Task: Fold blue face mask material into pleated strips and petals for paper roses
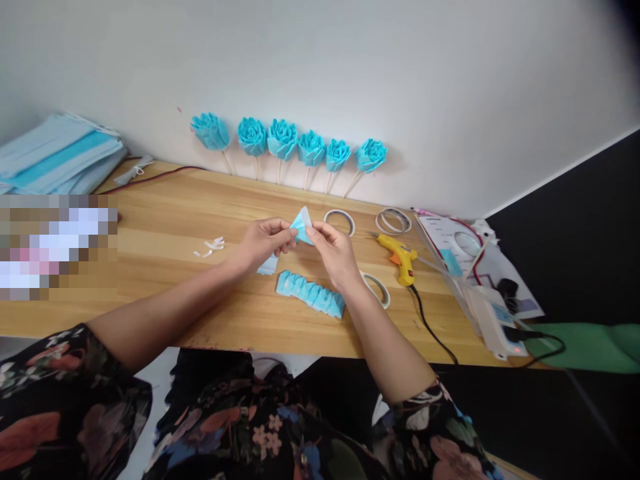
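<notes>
Between my two hands, above the middle of the wooden table, is a small blue-and-white piece of folded mask fabric (301, 227), its pointed tip upward. My left hand (270, 241) pinches its left side with thumb and fingers. On its right edge, the thumb and forefinger of my right hand (334, 248) are closed. Under my left hand lies another light blue fabric piece (269, 265), partly covered. Nearer to me rests an overlapping row of folded blue petals (310, 293), just below my right hand.
Several blue fabric roses (283, 140) on sticks lean against the wall. Tape rolls (393, 221) and a yellow glue gun (399, 257) lie to the right, near a power strip (495, 327). White scraps (213, 247) lie left; a stack of masks (60, 153) sits far left.
</notes>
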Action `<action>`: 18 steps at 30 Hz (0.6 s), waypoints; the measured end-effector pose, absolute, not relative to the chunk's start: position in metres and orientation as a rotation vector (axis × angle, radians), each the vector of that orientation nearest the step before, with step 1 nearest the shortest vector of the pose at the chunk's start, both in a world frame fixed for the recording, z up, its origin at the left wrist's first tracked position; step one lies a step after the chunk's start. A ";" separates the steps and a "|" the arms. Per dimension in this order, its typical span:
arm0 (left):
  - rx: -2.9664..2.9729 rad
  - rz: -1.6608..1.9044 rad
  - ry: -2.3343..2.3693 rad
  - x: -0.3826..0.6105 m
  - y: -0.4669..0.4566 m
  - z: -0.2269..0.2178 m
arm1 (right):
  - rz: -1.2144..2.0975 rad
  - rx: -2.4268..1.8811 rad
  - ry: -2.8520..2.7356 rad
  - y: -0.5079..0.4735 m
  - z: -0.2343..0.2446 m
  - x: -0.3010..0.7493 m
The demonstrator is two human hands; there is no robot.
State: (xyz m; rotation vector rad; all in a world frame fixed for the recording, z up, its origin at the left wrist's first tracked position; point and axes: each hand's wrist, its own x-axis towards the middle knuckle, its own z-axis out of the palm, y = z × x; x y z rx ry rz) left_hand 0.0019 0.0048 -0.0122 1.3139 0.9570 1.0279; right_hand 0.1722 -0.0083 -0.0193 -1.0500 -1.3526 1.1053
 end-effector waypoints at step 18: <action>1.271 1.125 0.968 0.000 0.005 -0.007 | 1.031 -1.116 -1.427 -0.006 -0.020 0.177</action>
